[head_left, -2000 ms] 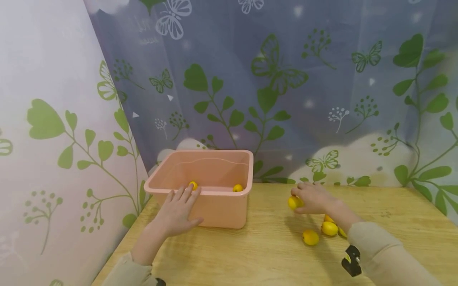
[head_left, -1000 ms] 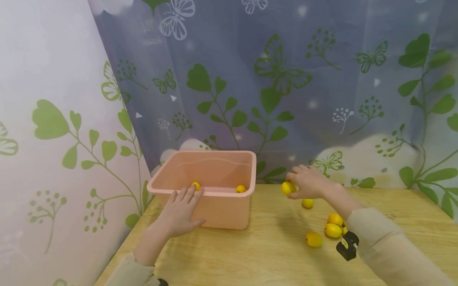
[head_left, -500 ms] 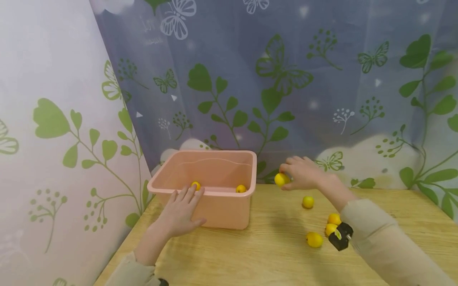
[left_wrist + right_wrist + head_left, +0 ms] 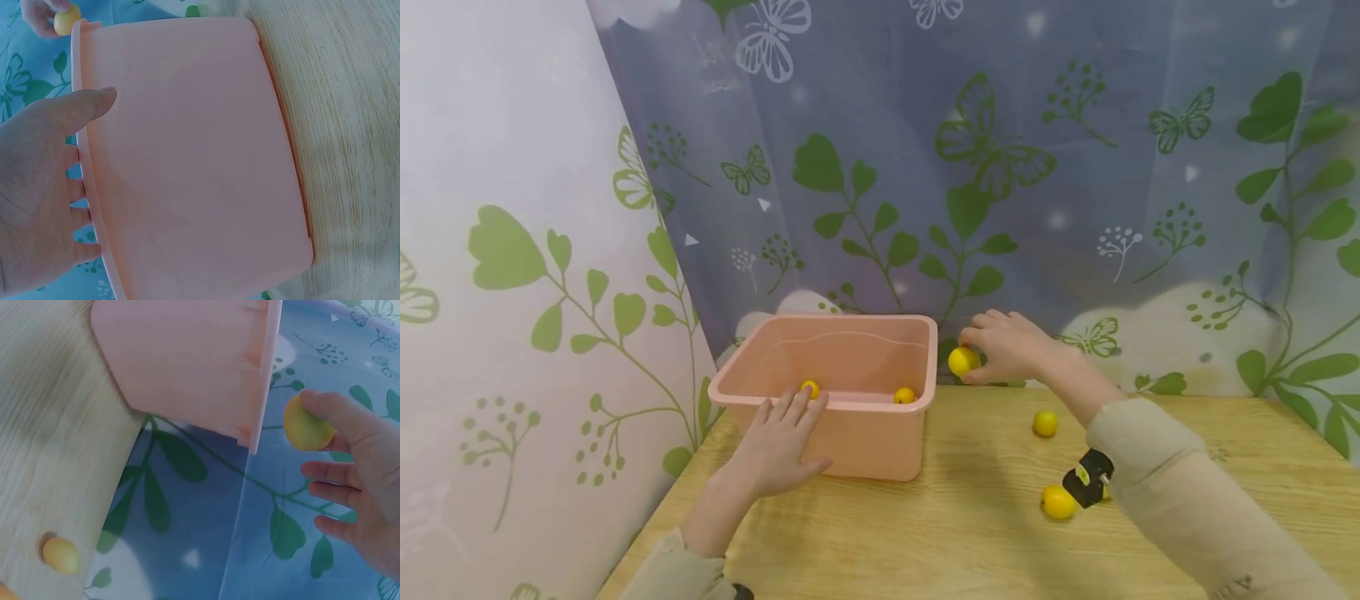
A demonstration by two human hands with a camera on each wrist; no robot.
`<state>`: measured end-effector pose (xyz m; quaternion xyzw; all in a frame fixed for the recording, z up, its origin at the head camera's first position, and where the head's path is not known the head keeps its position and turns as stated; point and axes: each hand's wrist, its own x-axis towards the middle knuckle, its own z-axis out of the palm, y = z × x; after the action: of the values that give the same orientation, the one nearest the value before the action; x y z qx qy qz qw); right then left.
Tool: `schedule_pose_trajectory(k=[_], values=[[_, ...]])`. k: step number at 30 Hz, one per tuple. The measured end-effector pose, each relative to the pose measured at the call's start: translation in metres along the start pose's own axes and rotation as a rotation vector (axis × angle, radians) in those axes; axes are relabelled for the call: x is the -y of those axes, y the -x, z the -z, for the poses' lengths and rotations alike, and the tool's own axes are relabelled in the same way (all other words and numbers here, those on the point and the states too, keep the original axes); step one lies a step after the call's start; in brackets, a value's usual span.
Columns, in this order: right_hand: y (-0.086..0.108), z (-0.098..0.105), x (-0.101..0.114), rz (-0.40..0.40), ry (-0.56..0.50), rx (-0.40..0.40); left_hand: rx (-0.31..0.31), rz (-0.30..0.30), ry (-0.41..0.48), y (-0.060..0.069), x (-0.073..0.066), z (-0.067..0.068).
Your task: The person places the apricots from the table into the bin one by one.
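Note:
My right hand (image 4: 1011, 346) pinches a small round yellow fruit (image 4: 962, 362) between thumb and fingertips, in the air just right of the pink plastic bin (image 4: 872, 446). In the right wrist view the thumb lies on this fruit (image 4: 306, 425), while the other visible fingers stay off it. My left hand (image 4: 778, 450) rests at the bin's front rim with its fingers straight and spread over the edge. From the left wrist, the thumb (image 4: 94, 106) shows against the outer wall. Inside the bin, two yellow fruits are visible, one (image 4: 810, 389) partly behind my left fingertips and another (image 4: 904, 396) to the right.
On the wooden table (image 4: 895, 542), one yellow fruit (image 4: 1045, 423) lies behind another (image 4: 1058, 502). My right sleeve and the black wrist mount (image 4: 1087, 478) hide more fruit. A patterned cloth (image 4: 880, 167) hangs right behind the bin, and another covers the left side.
My right hand has lifted the yellow fruit and carried it left toward the bin, its sleeve now covering fruits that showed before. My left hand has stayed at the rim.

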<state>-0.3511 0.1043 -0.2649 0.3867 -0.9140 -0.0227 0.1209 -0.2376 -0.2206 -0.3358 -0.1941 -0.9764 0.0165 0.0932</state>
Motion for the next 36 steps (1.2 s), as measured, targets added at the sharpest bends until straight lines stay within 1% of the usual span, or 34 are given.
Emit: schedule_pose_trajectory(k=[4, 9, 12, 17, 19, 26, 32, 36], values=[[-0.006, 0.005, 0.008, 0.005, -0.009, 0.019, 0.003, 0.000, 0.002, 0.000, 0.000, 0.000], [-0.013, 0.011, 0.017, 0.025, -0.003, 0.016, 0.001, -0.005, -0.003, -0.001, 0.001, -0.002], [-0.018, 0.012, 0.021, 0.039, -0.013, 0.014, 0.005, -0.004, -0.007, -0.001, 0.002, -0.003], [-0.027, 0.011, 0.029, 0.049, -0.011, 0.037, 0.001, 0.000, -0.007, -0.001, 0.002, -0.003], [-0.030, 0.011, 0.032, 0.050, -0.002, 0.049, -0.004, -0.001, -0.009, -0.001, 0.002, -0.004], [-0.042, 0.003, 0.042, 0.036, -0.025, 0.076, -0.029, -0.012, -0.008, 0.001, 0.000, -0.003], [-0.049, -0.003, 0.052, 0.034, -0.049, 0.080, -0.035, -0.016, -0.007, 0.002, 0.000, -0.003], [-0.052, -0.008, 0.056, 0.022, -0.044, 0.081, -0.042, -0.013, -0.011, 0.001, 0.000, -0.004]])
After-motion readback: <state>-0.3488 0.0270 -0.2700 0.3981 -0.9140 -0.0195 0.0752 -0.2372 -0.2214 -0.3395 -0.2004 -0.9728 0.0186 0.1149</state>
